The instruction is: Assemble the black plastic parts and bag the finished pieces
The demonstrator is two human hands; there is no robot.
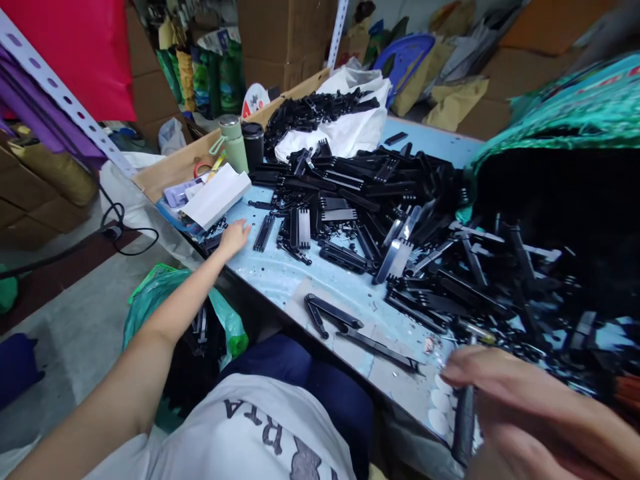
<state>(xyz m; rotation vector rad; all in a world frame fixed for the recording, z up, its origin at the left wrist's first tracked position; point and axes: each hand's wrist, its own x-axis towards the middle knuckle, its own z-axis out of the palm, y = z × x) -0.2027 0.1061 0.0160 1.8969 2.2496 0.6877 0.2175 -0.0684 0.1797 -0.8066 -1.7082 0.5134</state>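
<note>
My left hand [233,238] reaches out to the table's left edge, fingers curled down beside a flat black plastic strip [263,232]; I cannot tell whether it holds anything. My right hand [505,393] is at the near right edge, fingers closed round a dark rod-shaped tool or part [464,420]. A large heap of black plastic parts [400,220] covers the light blue table [295,280]. Two long black pieces [333,315] lie apart from the heap near the front.
A green bottle [234,141] and a black cup [253,143] stand by a wooden tray [170,167] with white paper [216,195]. A white bag [350,127] holds more black parts. A green sack [565,120] rises at right. A green bag [165,293] hangs below the table.
</note>
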